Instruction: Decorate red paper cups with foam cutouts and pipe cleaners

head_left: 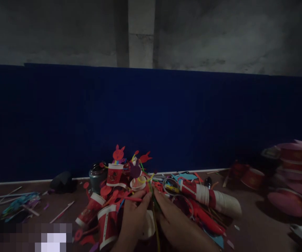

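Observation:
Low in the middle of the head view, my left hand and my right hand come together, fingers pressed closed. Between them runs a thin yellow-green strip, perhaps a pipe cleaner or straw; both hands seem to pinch it. A red stick-like piece juts left from my left hand; whether it is gripped I cannot tell. Just beyond my fingertips stands a paper cup with a purple cut-out animal head above it. Another red paper cup is beside my left wrist.
Behind the pile rises a blue panel. A cup with a red rabbit head stands near a dark jar. To the right lie stacked paper cups, yellow-handled scissors or cutter, and a blurred red-pink stack. Scraps lie left.

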A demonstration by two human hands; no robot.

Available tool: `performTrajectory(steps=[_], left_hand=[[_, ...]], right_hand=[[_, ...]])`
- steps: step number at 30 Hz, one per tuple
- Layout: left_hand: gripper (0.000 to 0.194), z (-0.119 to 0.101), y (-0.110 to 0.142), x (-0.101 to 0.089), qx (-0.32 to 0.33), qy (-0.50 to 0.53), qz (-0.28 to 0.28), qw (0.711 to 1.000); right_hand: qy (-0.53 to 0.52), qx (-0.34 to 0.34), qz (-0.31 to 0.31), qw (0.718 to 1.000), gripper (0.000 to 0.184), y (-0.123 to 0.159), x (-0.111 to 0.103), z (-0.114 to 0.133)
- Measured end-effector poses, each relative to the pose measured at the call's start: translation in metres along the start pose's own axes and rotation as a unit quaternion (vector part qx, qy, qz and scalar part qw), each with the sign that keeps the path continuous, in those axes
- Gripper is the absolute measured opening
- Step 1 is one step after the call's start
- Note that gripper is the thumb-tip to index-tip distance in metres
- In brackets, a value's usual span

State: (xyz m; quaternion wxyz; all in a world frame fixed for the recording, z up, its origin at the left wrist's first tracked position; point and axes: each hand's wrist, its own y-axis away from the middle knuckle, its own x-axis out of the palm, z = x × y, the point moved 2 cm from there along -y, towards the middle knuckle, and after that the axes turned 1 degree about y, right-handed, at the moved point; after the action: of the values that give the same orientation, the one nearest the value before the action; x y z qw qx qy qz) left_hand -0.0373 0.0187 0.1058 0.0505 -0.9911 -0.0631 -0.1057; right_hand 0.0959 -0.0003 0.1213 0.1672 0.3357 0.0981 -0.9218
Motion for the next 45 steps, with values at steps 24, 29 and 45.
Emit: performTrajectory(steps=[24, 29, 45], left_hand=[[0.041, -0.007, 0.008, 0.002, -0.142, 0.143, 0.127, 0.971], [0.028, -0.01, 0.008, -0.002, -0.109, 0.124, 0.056, 0.985], [0.027, -0.013, 0.0, -0.008, -0.081, -0.057, 0.176, 0.979]], right_hand=[[-0.319, 0.04, -0.157, 0.934, 0.033, -0.023, -0.021, -0.013], [-0.334, 0.041, -0.153, 0.929, 0.035, -0.02, -0.021, -0.007], [-0.367, -0.021, -0.08, 0.926, 0.027, -0.013, -0.022, 0.006]])
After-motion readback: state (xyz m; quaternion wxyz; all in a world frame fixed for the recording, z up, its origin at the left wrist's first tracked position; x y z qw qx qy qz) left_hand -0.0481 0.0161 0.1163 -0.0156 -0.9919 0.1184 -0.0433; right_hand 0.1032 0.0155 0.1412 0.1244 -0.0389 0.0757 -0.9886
